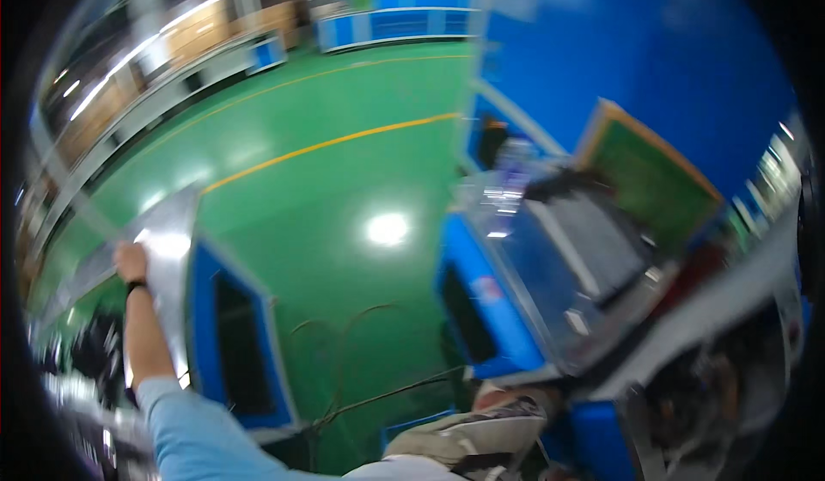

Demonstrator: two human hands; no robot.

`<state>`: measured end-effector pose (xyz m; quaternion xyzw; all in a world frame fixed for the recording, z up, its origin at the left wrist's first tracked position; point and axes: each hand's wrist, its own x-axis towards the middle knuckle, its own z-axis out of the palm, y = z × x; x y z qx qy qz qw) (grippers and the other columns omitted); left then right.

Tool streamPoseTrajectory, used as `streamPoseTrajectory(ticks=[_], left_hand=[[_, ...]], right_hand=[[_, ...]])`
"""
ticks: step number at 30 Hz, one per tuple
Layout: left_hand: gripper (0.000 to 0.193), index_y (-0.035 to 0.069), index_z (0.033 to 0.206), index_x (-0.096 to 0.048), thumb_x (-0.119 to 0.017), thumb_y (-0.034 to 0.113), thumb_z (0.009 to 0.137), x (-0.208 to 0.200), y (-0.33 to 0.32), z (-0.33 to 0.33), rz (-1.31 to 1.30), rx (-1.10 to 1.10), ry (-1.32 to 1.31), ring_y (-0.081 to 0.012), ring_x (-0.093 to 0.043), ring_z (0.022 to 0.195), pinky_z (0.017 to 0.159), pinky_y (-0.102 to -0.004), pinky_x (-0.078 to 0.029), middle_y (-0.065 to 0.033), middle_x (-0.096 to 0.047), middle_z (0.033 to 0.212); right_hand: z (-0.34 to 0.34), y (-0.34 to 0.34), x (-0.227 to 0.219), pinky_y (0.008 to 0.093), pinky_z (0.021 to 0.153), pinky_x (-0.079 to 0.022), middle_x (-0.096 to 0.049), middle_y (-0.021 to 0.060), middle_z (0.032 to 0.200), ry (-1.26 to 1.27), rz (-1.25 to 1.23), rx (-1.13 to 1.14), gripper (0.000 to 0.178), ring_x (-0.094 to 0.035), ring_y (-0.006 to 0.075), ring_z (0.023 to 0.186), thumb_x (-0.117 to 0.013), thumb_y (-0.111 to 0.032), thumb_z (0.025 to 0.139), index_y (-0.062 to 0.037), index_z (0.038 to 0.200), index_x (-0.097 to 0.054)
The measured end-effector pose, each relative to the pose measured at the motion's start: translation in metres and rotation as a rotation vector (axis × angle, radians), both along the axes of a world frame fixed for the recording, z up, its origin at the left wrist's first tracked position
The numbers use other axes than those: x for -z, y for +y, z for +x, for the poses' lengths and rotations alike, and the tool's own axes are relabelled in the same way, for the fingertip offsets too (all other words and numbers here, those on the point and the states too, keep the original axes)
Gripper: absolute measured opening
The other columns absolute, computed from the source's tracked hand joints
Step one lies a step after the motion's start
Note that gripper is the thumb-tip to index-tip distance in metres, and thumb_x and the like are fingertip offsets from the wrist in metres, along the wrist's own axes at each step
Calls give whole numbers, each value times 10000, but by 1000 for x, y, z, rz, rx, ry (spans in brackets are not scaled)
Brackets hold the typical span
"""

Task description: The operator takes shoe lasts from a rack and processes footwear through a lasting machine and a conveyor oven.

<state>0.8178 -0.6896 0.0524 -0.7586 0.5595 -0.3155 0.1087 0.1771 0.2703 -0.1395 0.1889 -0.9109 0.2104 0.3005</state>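
My left arm, in a light blue sleeve, stretches out to the left side. My left hand (pixel 131 262), with a black band at the wrist, is at the edge of a long grey metal surface (pixel 168 245). It looks closed, but the picture is smeared and what its fingers hold, if anything, cannot be made out. Beneath that surface is a blue panel with a dark opening (pixel 241 343). My right hand does not show.
At right stands a blue cabinet (pixel 481 300) bearing a clear plastic bottle (pixel 513 171), grey items (pixel 593 245) and a tilted green board (pixel 649 176). Cables (pixel 378 404) lie on the green floor (pixel 344 197). Shelving with brown boxes (pixel 198 34) lines the far left.
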Motion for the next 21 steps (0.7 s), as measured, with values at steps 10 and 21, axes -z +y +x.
streamPoseTrajectory(ticks=[10,21], left_hand=[[382,49,1208,-616,-646,-22,834,-63,143,-619,-132,1659,741,-360,-597,1174,1016,-415,-485,-168,-633,1257],[258,82,1042,-710,-579,206,858,81,369,-1160,642,1854,680,-421,-666,975,868,-521,-531,-246,-698,1006]], right_hand=[[-5,-8,-30,445,882,-541,-698,172,1012,-233,30,245,156,-652,350,914,-593,-72,951,-28,1004,-734],[-39,-44,-57,506,747,-521,-667,201,896,-316,-182,227,172,-620,392,803,-577,-71,937,32,954,-715]])
